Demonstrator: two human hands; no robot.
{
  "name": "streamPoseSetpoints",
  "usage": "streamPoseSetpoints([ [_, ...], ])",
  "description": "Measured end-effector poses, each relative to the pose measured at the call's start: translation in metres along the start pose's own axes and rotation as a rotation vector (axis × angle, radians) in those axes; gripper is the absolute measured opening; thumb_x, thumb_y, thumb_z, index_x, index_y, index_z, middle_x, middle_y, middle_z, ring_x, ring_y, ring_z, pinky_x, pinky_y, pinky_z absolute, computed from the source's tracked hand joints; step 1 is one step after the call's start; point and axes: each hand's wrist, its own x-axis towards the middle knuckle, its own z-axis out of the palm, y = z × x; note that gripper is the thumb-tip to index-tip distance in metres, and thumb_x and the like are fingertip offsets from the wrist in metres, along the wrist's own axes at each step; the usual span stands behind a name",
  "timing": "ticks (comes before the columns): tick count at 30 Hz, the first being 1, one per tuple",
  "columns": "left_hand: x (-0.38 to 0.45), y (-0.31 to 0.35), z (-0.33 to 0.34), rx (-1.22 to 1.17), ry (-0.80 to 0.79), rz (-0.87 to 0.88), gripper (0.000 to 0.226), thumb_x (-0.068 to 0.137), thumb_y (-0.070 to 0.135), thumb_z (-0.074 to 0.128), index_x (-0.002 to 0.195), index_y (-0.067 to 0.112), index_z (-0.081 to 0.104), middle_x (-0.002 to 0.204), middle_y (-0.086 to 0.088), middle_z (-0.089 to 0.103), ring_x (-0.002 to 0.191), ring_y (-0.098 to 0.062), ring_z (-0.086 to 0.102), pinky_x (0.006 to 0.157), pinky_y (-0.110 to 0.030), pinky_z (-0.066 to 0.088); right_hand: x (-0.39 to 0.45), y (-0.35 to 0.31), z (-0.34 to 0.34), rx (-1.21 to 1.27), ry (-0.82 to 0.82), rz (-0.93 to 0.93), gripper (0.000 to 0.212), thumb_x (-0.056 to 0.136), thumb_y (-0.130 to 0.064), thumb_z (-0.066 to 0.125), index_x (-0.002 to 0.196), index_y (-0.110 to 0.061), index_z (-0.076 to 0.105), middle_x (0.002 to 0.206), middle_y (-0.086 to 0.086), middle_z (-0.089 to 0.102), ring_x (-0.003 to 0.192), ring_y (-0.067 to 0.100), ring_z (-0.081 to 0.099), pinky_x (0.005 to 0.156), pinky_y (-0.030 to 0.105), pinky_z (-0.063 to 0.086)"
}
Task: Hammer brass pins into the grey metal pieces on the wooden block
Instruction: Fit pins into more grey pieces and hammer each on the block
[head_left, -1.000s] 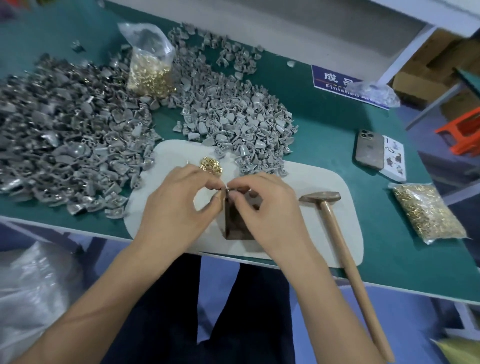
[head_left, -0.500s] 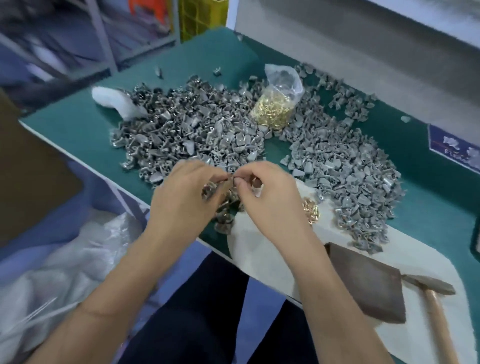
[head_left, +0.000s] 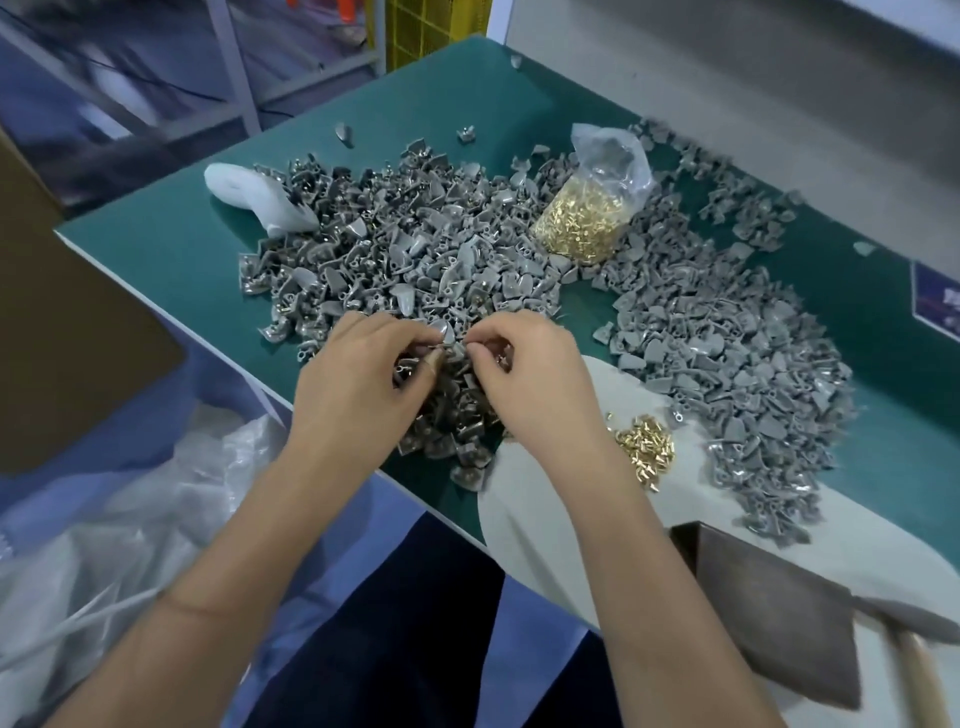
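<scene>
My left hand (head_left: 358, 384) and my right hand (head_left: 530, 379) meet over the near edge of the left heap of grey metal pieces (head_left: 395, 260). Both pinch one grey metal piece (head_left: 445, 335) between their fingertips; my right fingers also seem to hold something small and shiny. A loose cluster of brass pins (head_left: 647, 449) lies on the pale mat (head_left: 545, 525) to the right of my right wrist. The dark wooden block (head_left: 779, 608) sits at the lower right, with the hammer (head_left: 914, 644) beside it, cut off by the frame.
A second heap of grey pieces (head_left: 727, 353) spreads to the right on the green table (head_left: 208, 260). A clear bag of brass pins (head_left: 587, 218) stands between the heaps. A plastic sack (head_left: 104, 519) and a cardboard box (head_left: 62, 322) lie off the table's left edge.
My view swung left from the block and hammer to the left heap. Both hands left the block and carried the pinched piece over to that heap.
</scene>
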Motion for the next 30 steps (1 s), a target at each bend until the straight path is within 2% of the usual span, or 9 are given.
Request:
streamPoseSetpoints([
  [5, 0.002, 0.025, 0.004, -0.076, 0.019, 0.088, 0.013, 0.095, 0.033, 0.066, 0.107, 0.031, 0.073, 0.097, 0.016, 0.068, 0.098, -0.011, 0.057, 0.077, -0.030, 0.048, -0.012, 0.023, -0.026, -0.006, 0.058, 0.038, 0.011, 0.097, -0.024, 0.065, 0.100, -0.027, 0.075, 0.097, -0.010, 0.070, 0.096, 0.012, 0.062, 0.087, 0.039, 0.052],
  [12, 0.001, 0.081, 0.050, -0.131, -0.164, 0.220, 0.006, 0.093, 0.031, 0.066, 0.097, 0.032, 0.070, 0.090, 0.018, 0.061, 0.095, -0.011, 0.049, 0.070, -0.035, 0.048, -0.055, 0.078, -0.068, -0.042, 0.154, 0.202, 0.010, 0.095, -0.020, 0.066, 0.096, -0.023, 0.075, 0.092, -0.008, 0.070, 0.086, 0.012, 0.063, 0.081, 0.039, 0.053],
  [15, -0.002, 0.100, 0.072, -0.138, -0.245, 0.276, 0.008, 0.094, 0.031, 0.064, 0.097, 0.032, 0.071, 0.091, 0.016, 0.063, 0.096, -0.013, 0.049, 0.074, -0.039, 0.048, -0.076, 0.099, -0.083, -0.077, 0.186, 0.280, 0.011, 0.094, -0.020, 0.066, 0.097, -0.022, 0.076, 0.094, -0.008, 0.072, 0.088, 0.013, 0.064, 0.083, 0.040, 0.054],
  [18, -0.003, 0.112, 0.085, -0.164, -0.286, 0.296, 0.009, 0.093, 0.031, 0.066, 0.098, 0.033, 0.072, 0.091, 0.015, 0.064, 0.095, -0.014, 0.050, 0.071, -0.035, 0.044, -0.093, 0.117, -0.094, -0.082, 0.200, 0.371, 0.013, 0.095, -0.022, 0.065, 0.100, -0.024, 0.077, 0.099, -0.008, 0.073, 0.091, 0.014, 0.065, 0.084, 0.040, 0.055],
  [21, -0.001, 0.114, 0.091, -0.095, -0.293, 0.316, 0.011, 0.094, 0.030, 0.065, 0.100, 0.030, 0.073, 0.093, 0.012, 0.067, 0.094, -0.016, 0.050, 0.073, -0.036, 0.043, -0.105, 0.124, -0.100, -0.075, 0.215, 0.407, 0.012, 0.096, -0.023, 0.065, 0.100, -0.025, 0.076, 0.098, -0.009, 0.072, 0.090, 0.013, 0.065, 0.083, 0.040, 0.056],
  [25, 0.004, 0.115, 0.093, 0.079, -0.283, 0.271, 0.018, 0.094, 0.031, 0.067, 0.112, 0.030, 0.072, 0.101, 0.008, 0.070, 0.104, -0.025, 0.053, 0.087, -0.042, 0.039, -0.113, 0.127, -0.098, -0.061, 0.236, 0.422, 0.012, 0.097, -0.022, 0.065, 0.101, -0.025, 0.076, 0.098, -0.009, 0.073, 0.090, 0.012, 0.064, 0.082, 0.038, 0.055],
  [27, 0.007, 0.118, 0.093, 0.138, -0.308, 0.270, 0.019, 0.094, 0.033, 0.068, 0.112, 0.032, 0.073, 0.103, 0.006, 0.071, 0.105, -0.027, 0.054, 0.087, -0.042, 0.037, -0.115, 0.128, -0.093, -0.065, 0.233, 0.430, 0.012, 0.097, -0.022, 0.064, 0.100, -0.025, 0.076, 0.099, -0.009, 0.073, 0.090, 0.011, 0.064, 0.080, 0.036, 0.054],
  [30, 0.013, 0.122, 0.092, 0.164, -0.339, 0.294, 0.013, 0.093, 0.034, 0.069, 0.104, 0.032, 0.076, 0.099, 0.004, 0.073, 0.101, -0.027, 0.055, 0.079, -0.038, 0.039, -0.118, 0.128, -0.086, -0.076, 0.256, 0.443, 0.013, 0.097, -0.023, 0.062, 0.098, -0.026, 0.074, 0.095, -0.010, 0.072, 0.086, 0.013, 0.063, 0.075, 0.036, 0.055],
])
